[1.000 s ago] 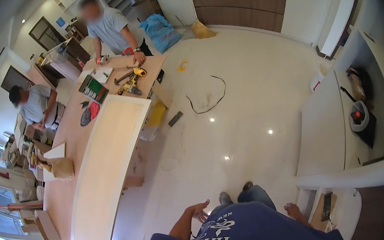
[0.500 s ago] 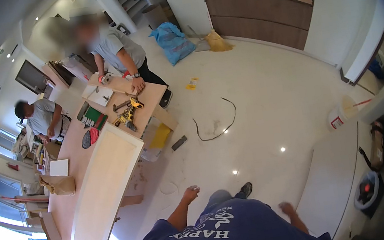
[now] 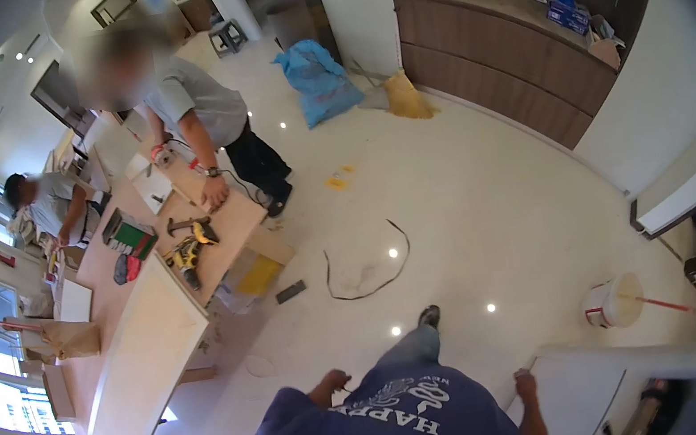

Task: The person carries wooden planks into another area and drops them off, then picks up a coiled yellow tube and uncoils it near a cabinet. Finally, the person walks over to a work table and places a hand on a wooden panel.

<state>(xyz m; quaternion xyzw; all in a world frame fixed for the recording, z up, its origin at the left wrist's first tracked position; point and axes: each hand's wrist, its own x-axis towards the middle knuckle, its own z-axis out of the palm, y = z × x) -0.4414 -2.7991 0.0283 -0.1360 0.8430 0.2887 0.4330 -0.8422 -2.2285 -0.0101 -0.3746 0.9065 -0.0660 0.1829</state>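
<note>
My left hand [image 3: 330,385] is beside my waist with its fingers curled. Something thin and pale shows at its fingertips, too small to name. My right hand [image 3: 526,383] hangs low at my other side, at the near edge of a white panel [image 3: 561,379]. Whether it touches the panel is unclear, and its fingers are hard to make out. A dark shoe [image 3: 430,317] shows in front of my blue shirt [image 3: 397,426].
A dark cord [image 3: 368,294] lies looped on the floor ahead. On the left, a wooden workbench [image 3: 132,367] carries a yellow drill [image 3: 186,264]; two people work along it. A white bucket [image 3: 610,304] stands right, a blue bag [image 3: 315,87] and broom [image 3: 409,98] farther off.
My view has shifted forward and turned, so the bench sits farther left and the bucket lower. My left hand has drawn in toward my waist; my right hand is now beside the panel edge.
</note>
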